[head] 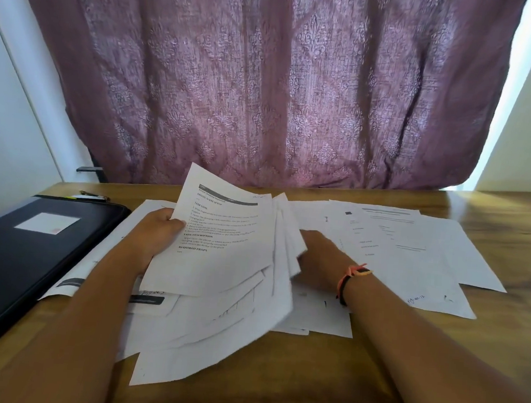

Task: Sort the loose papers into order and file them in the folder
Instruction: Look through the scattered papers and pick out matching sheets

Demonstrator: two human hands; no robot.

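A: Honestly, how much is hidden?

B: Quite a bit. The right hand (320,257) reaches toward nine o'clock and its fingertips vanish behind the fanned sheaf (221,255), so I cannot tell whether they pinch a sheet or lie flat. A wristband (352,275) circles that wrist.

A: And the left hand?

B: The left hand (158,233) grips the sheaf at its nine o'clock edge, thumb pressed on the printed top page, the other fingers out of sight behind it. The sheaf tilts up off the table (511,239), its pages splaying toward three o'clock.

A: Can you read the print?

B: Only the bold headings; the small lines blur. More loose papers (413,262) lie flat at two o'clock of the sheaf, overlapping, their text too faint to read. Others lie under both forearms.

A: The folder?

B: The folder (29,245), black and closed, lies at nine o'clock, cut off by the frame's edge, with papers just beside it. Pens (93,196) beyond it are hard to make out. A curtain (269,73) hangs at twelve.
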